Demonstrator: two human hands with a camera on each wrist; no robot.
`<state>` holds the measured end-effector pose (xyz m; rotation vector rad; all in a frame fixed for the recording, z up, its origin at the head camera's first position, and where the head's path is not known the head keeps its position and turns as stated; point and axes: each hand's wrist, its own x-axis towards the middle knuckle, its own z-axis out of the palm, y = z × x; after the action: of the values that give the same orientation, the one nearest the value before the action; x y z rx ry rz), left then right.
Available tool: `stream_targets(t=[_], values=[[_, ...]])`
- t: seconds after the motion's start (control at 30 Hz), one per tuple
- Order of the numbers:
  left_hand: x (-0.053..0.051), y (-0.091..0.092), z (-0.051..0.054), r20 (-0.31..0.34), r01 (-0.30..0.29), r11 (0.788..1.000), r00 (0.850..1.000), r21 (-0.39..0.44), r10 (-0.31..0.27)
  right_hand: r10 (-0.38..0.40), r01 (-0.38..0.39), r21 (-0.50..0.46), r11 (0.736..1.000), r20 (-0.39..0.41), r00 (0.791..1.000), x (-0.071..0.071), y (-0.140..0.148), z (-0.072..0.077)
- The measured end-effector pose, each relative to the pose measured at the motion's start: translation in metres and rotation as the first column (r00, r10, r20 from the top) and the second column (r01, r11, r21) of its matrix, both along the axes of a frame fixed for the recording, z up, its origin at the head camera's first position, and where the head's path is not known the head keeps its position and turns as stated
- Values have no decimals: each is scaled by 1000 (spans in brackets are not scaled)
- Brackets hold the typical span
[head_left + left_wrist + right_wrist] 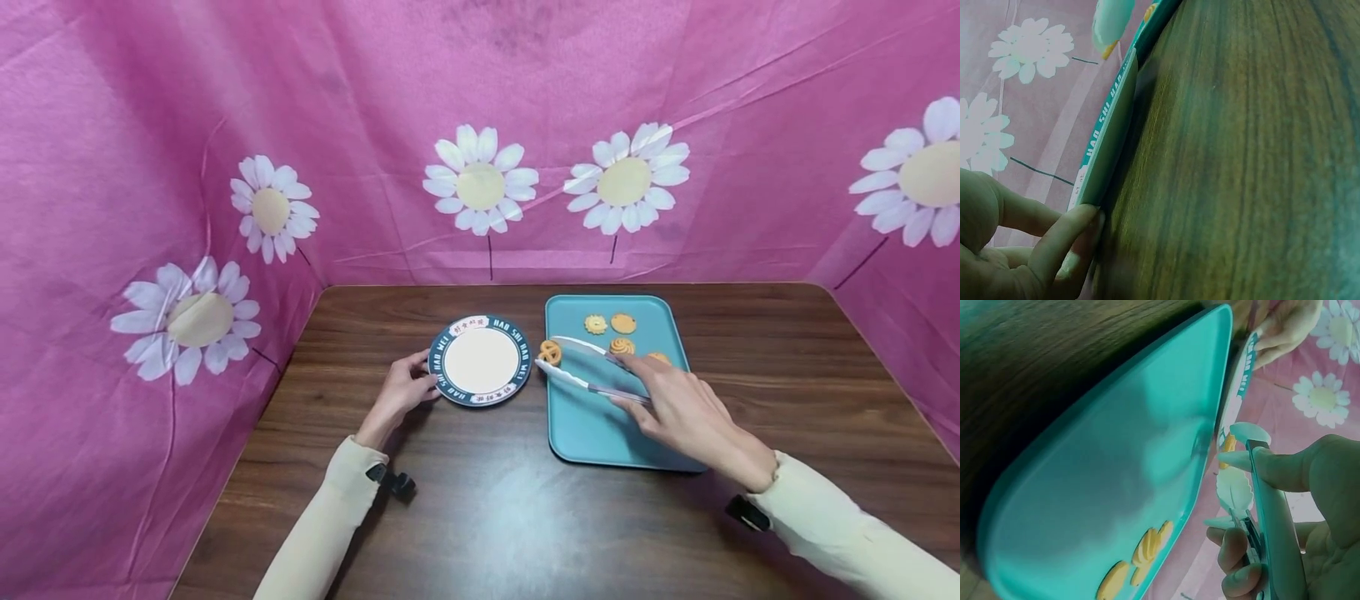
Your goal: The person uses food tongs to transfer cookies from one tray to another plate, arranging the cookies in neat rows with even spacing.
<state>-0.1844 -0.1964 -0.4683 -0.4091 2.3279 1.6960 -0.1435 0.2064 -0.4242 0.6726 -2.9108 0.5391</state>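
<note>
Golden-brown and twisty, the pretzel cookie [550,353] sits between the tips of the tongs [564,375], right over the left edge of the teal tray [592,433] and just beside the plate [524,358]. The right hand [686,408] has its fingers and thumb curled around the tong handles, and the left hand [405,385] pinches the left side of the plate's rim.

If you're trying this yourself, my take: a light, even squeeze is plenty. A cookie like that could snap if you clamp too hard, and a lopsided grip might let it swivel out of the tips. I'd go low and level, no sudden wrist twist. For the plate, a calm pinch should do; hauling up on one edge could tip it. I can't tell whether it lies fully flat on the desk [465,517] or is raised a bit at the hand.

As for looks, the cookie is a knot of loops with small gaps, and I'd guess it's dry and crisp, though it's too small to make out any texture. Over on the tray there's a pale flower-edged cookie [596,324], a plain round cookie [623,323] and a swirled cookie [622,347] near the far end, plus another one [660,357] partly hidden by the right hand.
</note>
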Motion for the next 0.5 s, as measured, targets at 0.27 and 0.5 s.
stream_targets(t=[0.27, 0.5], values=[[-1, 5, 3, -17, 14, 1000, 1000, -1, -14, 19, -19, -9, 1000, -4, 1000, -3, -12, 2], [-2, 9, 2, -27, 10, 999, 1000, 31, -9, 31, -31, -15, 999, -1, 1000, -5, -20, -3]])
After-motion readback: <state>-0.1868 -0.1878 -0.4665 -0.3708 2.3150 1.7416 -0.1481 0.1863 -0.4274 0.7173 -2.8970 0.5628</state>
